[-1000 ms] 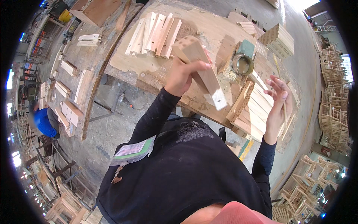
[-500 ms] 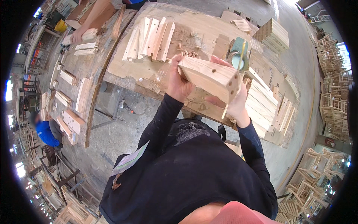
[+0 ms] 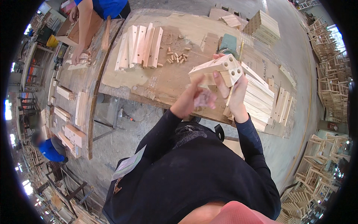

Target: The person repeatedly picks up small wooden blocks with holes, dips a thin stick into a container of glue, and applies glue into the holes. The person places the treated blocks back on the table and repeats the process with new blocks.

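Observation:
My right hand [image 3: 238, 93] grips a pair of pale wooden blocks [image 3: 212, 68], held together above the table's front edge. Round holes show in their ends. A thin yellow stick [image 3: 241, 48] passes behind the blocks along the right hand, its lower end showing near the palm. Just left of the blocks is my left hand [image 3: 195, 98], empty, blurred, with its fingers apart; whether a fingertip touches the wood I cannot tell. Beyond the blocks lies a green rounded object [image 3: 228, 43], partly hidden. Several short wooden dowels [image 3: 177, 57] lie loose on the cardboard-covered table [image 3: 149, 84].
Drilled wooden bars [image 3: 140, 46] lie at the table's back left, more long strips [image 3: 257, 99] at its right. A second bench [image 3: 84, 123] on the left carries wood parts. A co-worker's arm [image 3: 85, 31] reaches over it. Stacked boards [image 3: 263, 27] stand beyond.
My left hand has let go of the wood and moved down beside it. The right hand has turned the blocks, so their holed ends face up, and two pieces now show apart.

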Demonstrator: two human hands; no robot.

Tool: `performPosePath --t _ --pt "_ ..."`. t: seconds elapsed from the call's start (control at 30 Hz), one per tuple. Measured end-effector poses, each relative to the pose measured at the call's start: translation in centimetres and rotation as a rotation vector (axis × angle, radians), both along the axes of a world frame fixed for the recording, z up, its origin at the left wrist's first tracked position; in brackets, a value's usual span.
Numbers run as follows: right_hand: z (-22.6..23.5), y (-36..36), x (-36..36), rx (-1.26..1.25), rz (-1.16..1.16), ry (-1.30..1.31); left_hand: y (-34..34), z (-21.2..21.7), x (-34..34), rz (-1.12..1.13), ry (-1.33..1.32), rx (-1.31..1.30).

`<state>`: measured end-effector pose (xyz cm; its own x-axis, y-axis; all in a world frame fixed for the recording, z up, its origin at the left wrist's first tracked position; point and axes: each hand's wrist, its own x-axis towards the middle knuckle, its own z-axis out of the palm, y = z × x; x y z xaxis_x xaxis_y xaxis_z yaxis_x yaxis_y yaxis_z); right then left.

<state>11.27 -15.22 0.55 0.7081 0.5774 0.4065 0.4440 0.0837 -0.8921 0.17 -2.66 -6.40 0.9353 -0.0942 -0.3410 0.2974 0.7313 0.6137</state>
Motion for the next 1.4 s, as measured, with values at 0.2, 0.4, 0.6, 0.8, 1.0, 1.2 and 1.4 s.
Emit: performPosePath --t 0.2,0.4,0.6,0.8,1.0,1.2,1.4 --pt "0.9 -0.9 -1.4 -0.207 -0.048 -0.13 -1.1 4.3 1.7 0.745 -0.48 1.399" --pt "2.3 -2.0 -1.5 -0.358 0.039 -0.266 -0.7 2.6 3.0 0.579 -0.702 0.936" --pt "3.2 -6.7 3.0 -0.123 -0.081 0.015 0.9 2.3 1.4 0.534 -0.593 1.014" --pt "0.9 -8.1 5.9 -0.256 -0.148 0.162 1.5 3.3 0.3 0.545 -0.567 1.019" --pt "-3.8 -8.1 8.6 -0.197 -0.227 0.219 1.3 5.3 -0.3 0.553 -0.574 1.089" --pt "-5.0 -7.5 9.4 -0.402 -0.373 -0.14 1.3 5.4 -1.1 0.502 -0.533 1.11" --pt "-4.8 -7.1 8.5 -0.439 -0.343 -0.207 1.6 5.3 -1.2 0.506 -0.475 1.286"
